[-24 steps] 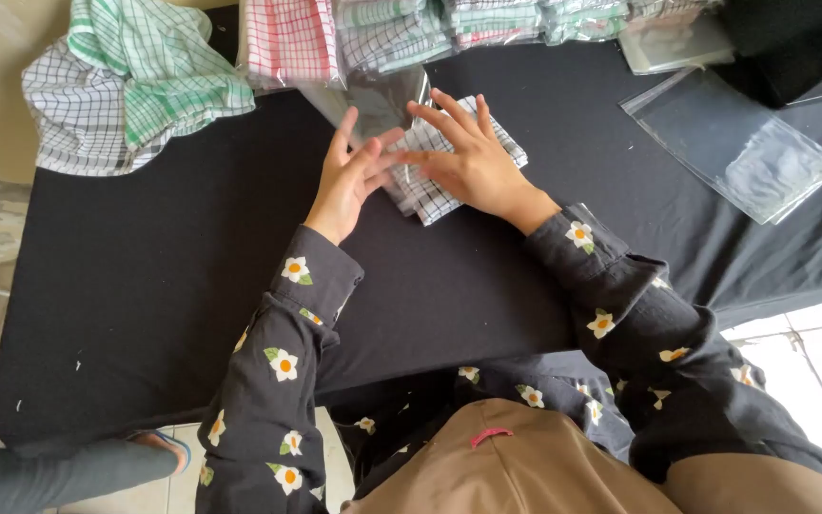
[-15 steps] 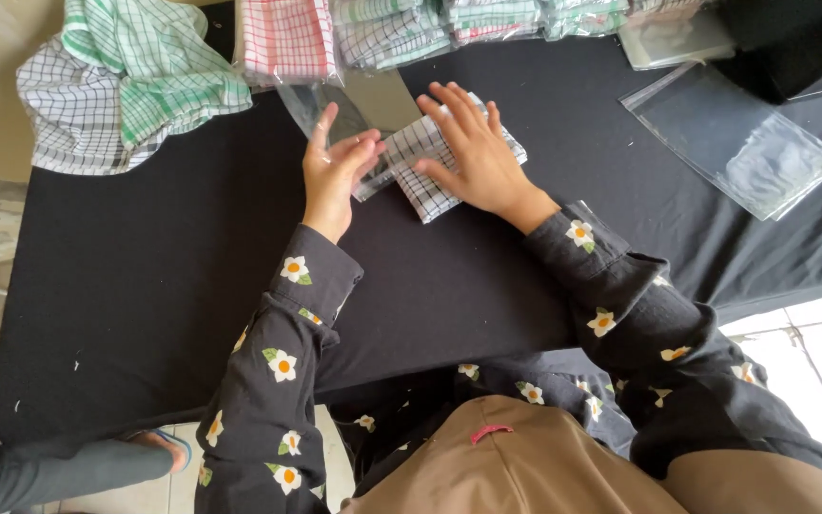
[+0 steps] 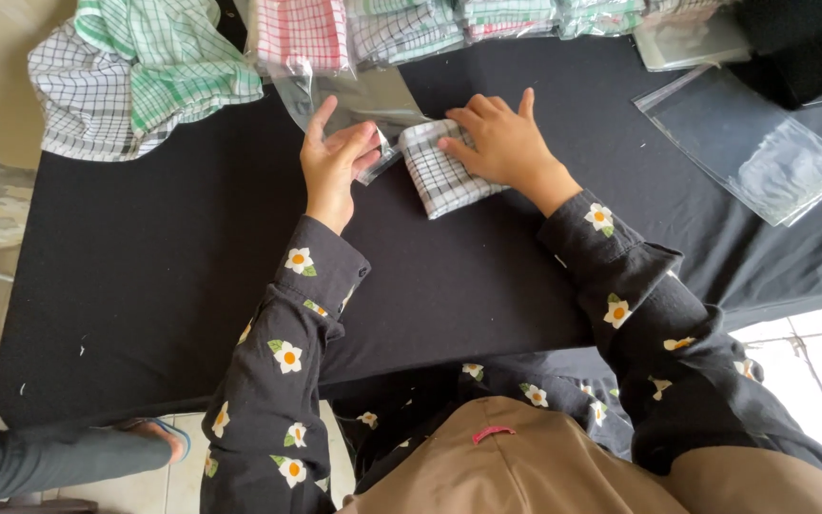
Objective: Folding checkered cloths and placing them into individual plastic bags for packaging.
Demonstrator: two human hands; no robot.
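We see the left hand [image 3: 335, 162] pinching the near edge of a clear bag [image 3: 359, 100], thumb on top and fingers curled under it, the bag's mouth lifted off the black table [image 3: 192, 276]. The right hand [image 3: 501, 143] lies flat on a folded checked cloth [image 3: 444, 176], fingers pressed together and pointing left, fingertips on the cloth's upper edge. The cloth sits just right of the left fingers, its left end touching the bag's mouth; we cannot tell whether any of it is inside. Beyond both sets of fingertips lies a row of bagged cloths [image 3: 411, 24] along the table's far edge. Far left of the left fingers sits a loose pile of cloths [image 3: 135, 71], green and black checks. Well right of the right fingers lie spare bags [image 3: 749, 143], flat and apart from the hand.
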